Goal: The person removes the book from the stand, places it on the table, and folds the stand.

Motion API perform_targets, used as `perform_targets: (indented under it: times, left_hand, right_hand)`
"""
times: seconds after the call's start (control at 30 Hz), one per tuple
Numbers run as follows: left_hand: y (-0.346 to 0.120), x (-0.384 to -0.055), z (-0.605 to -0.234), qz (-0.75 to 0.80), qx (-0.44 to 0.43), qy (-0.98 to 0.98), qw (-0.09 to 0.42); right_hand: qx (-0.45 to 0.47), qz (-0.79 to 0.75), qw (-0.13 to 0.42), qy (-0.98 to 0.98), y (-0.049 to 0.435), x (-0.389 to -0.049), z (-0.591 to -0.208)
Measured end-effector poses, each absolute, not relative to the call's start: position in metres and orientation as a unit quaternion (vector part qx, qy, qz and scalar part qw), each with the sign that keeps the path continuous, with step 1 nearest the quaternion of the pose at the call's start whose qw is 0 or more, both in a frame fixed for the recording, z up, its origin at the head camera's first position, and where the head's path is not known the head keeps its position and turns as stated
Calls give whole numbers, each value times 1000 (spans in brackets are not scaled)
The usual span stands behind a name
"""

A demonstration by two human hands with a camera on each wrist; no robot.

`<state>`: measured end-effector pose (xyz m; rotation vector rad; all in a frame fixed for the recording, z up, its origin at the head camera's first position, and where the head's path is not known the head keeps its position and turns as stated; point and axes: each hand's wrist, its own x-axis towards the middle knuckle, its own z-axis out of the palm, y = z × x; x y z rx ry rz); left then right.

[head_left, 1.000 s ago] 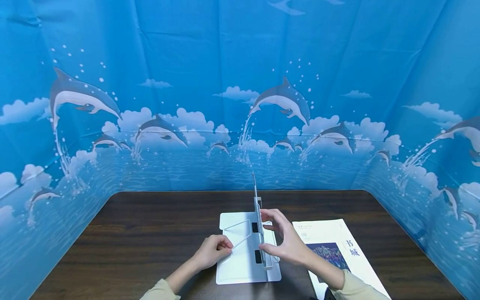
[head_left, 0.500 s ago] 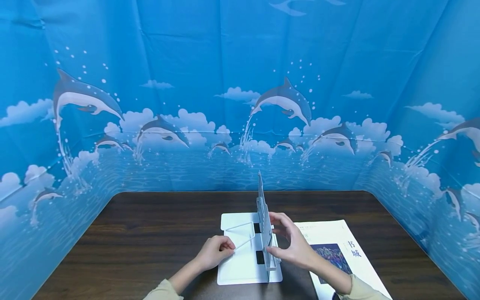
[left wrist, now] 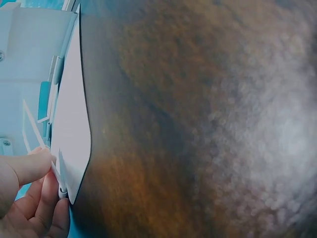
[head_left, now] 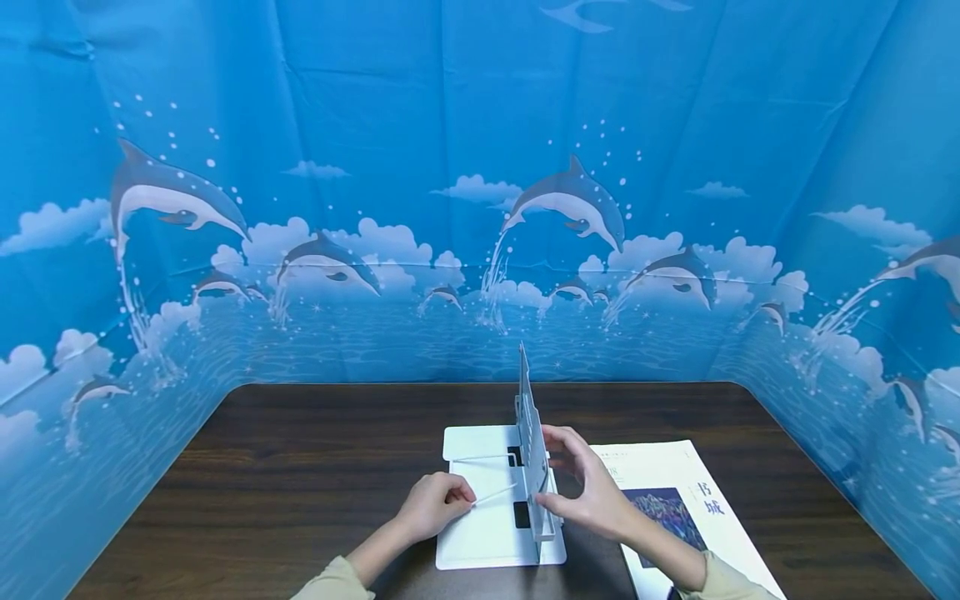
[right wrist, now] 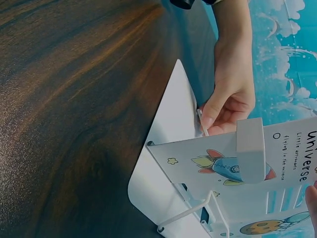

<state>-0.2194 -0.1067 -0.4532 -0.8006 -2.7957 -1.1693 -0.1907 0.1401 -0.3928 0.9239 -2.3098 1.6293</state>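
Observation:
A white metal book stand lies unfolded on the table, its base plate [head_left: 480, 542] flat and its printed panel [head_left: 531, 467] standing nearly upright. Thumb and fingers of my left hand [head_left: 437, 504] pinch the bent wire leg [head_left: 495, 494] behind the panel; in the left wrist view the wire [left wrist: 32, 119] rises out of the pinch. My right hand [head_left: 585, 493] holds the panel from its other side, thumb toward the near edge. Cartoon pictures cover that face [right wrist: 208, 166] in the right wrist view, where a wire page holder [right wrist: 188, 210] also shows.
A magazine [head_left: 682, 475] with a dark picture on its cover lies right of the stand, partly under my right forearm. The dark wooden table [head_left: 300, 467] extends to a blue dolphin-print curtain [head_left: 405, 167] behind and at both sides.
The panel has swung to the right with my right hand. The wire leg's far end has moved right, up to the panel, while my left hand keeps its pinch and shifts slightly right.

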Motion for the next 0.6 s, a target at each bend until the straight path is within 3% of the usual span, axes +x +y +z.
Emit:
perform_targets:
  times: [0.6]
  left_hand:
    - [-103, -217, -455, -317, -242, -916, 49]
  right_hand:
    - [306, 539, 85, -780, 140, -190, -392]
